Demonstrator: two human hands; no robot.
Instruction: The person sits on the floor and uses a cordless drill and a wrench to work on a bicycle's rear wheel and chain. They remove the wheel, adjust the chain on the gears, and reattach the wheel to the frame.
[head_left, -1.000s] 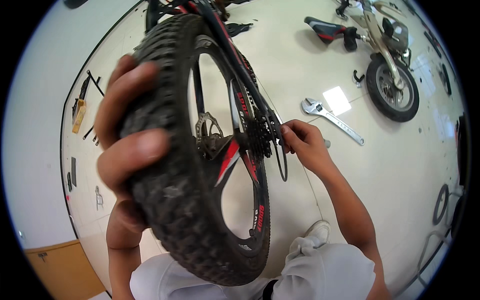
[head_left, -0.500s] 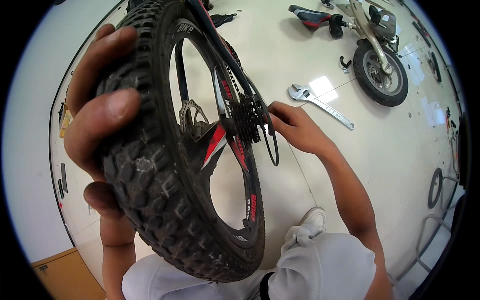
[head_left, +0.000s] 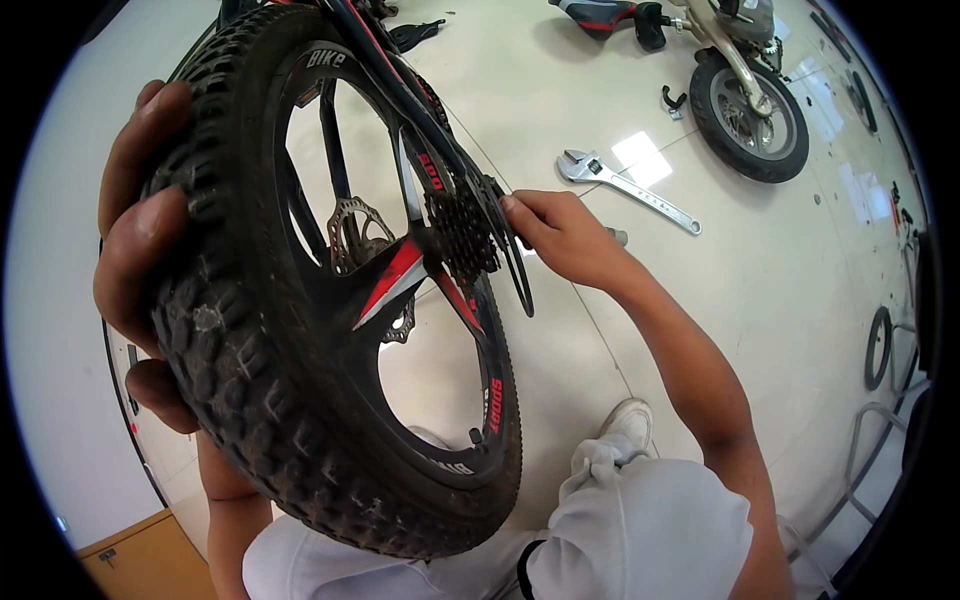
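A bicycle wheel (head_left: 225,400) with a knobby black tyre fills the left and middle of the view, tilted. My left hand (head_left: 140,230) wraps round its tyre from the left, fingers curled over the tread. Beside the hub are a dark cassette of sprockets (head_left: 465,230) and a brake disc (head_left: 355,235). The black bicycle frame (head_left: 385,75) runs down toward the hub. My right hand (head_left: 560,235) is closed by the frame end, right of the cassette. A grey rounded end (head_left: 619,237) shows behind that hand; what its fingers hold is hidden.
On the tiled floor to the right lies an adjustable wrench (head_left: 630,190). Farther back are a small wheel (head_left: 750,118) on a pale frame and a saddle (head_left: 595,18). My shoe (head_left: 627,425) is below; a wooden box (head_left: 145,560) stands lower left.
The wheel and my left hand have shifted left in the view, and the wheel's spokes show more openly. My right hand has moved slightly left and up, staying by the hub.
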